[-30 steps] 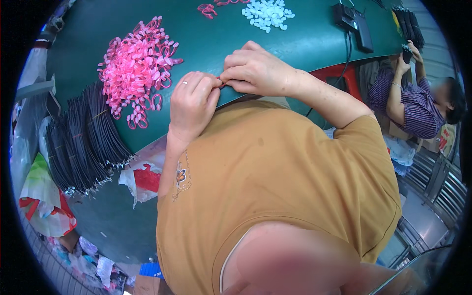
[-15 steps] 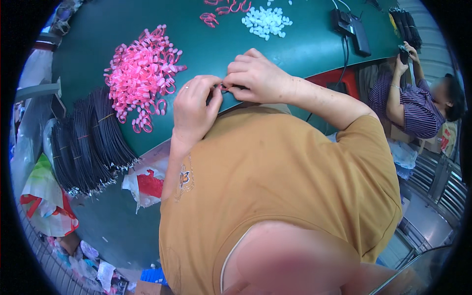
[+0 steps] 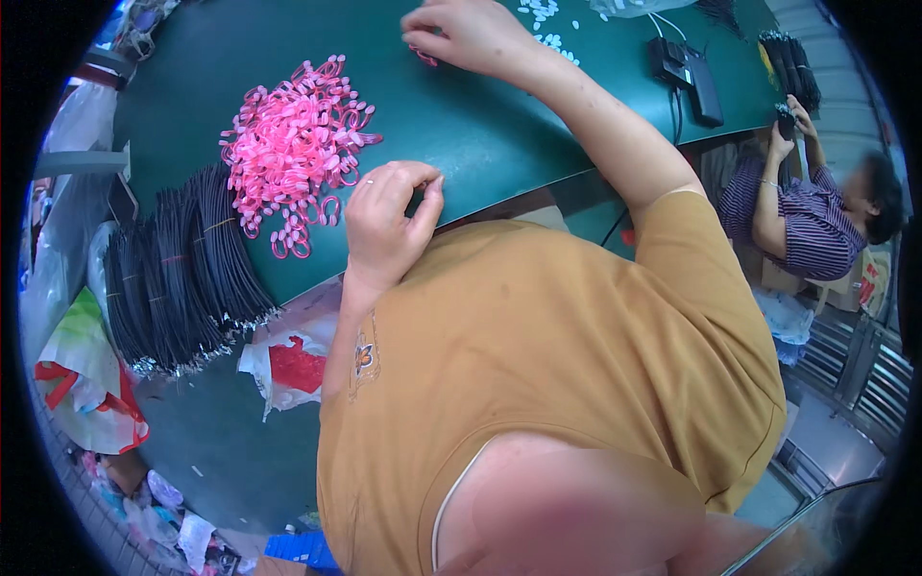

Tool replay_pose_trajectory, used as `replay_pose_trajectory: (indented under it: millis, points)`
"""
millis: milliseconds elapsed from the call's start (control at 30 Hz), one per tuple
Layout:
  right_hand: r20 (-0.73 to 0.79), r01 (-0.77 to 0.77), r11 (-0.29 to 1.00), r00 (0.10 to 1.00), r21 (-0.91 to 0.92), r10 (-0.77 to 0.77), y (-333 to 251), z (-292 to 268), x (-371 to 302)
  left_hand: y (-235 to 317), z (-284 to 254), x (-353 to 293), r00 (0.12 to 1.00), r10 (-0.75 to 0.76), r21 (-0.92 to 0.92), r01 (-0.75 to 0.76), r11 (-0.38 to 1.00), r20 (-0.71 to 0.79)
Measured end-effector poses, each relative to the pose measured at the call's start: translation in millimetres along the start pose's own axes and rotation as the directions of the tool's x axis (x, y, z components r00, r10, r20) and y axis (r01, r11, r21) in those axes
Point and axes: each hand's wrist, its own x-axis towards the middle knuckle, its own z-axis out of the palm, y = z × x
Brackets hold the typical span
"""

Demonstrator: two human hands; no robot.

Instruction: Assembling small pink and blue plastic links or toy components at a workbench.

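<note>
My left hand (image 3: 389,221) rests at the near edge of the green table (image 3: 499,144), thumb and forefinger pinched together. Whatever sits between those fingertips is too small to make out. Farther away, my right hand (image 3: 475,36) reaches over the table with its thumb and fingers a little apart. Just under its thumb lie a few dark pink loops (image 3: 424,58), partly covered by the hand. Left of my left hand is a large heap of pink plastic loops (image 3: 293,144). Small white plastic pieces (image 3: 552,43) lie beyond my right forearm, which hides some of them.
Bundles of black cords (image 3: 182,274) with metal ends lie at the table's left edge. A black adapter (image 3: 677,62) with cables stands on the right. At far right, another person (image 3: 802,206) in a striped top holds a dark bundle. A clear bag (image 3: 629,6) lies at the back.
My right hand has left my left hand and moved away across the table to the dark pink loops. My left hand stays near the edge, still pinched. The view has shifted slightly.
</note>
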Motion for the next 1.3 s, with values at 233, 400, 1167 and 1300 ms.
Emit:
replay_pose_trajectory:
  millis: [233,400,1167,1300]
  points:
    - [0.171,0.041,0.979,0.985,-0.202,-0.006,7.3,-7.6,-35.9,-1.3,0.6,-0.3,0.999,0.013,-0.004,-0.013,1.0,0.037]
    - [0.143,-0.125,0.976,0.985,0.181,0.1,13.6,-23.2,-60.2,-2.2,1.6,-1.1,0.999,0.0,0.001,0.0,1.0,0.053]
    - [-0.06,0.039,0.972,0.998,0.23,-0.026,-88.9,-26.4,-164.8,0.7,6.9,0.1,0.977,-0.058,-0.103,0.08,0.991,0.204]
    - [-0.007,0.026,0.944,1.0,0.329,-0.025,-92.7,-23.9,-165.9,-1.1,5.0,1.5,0.974,-0.094,-0.082,0.113,0.99,0.208]
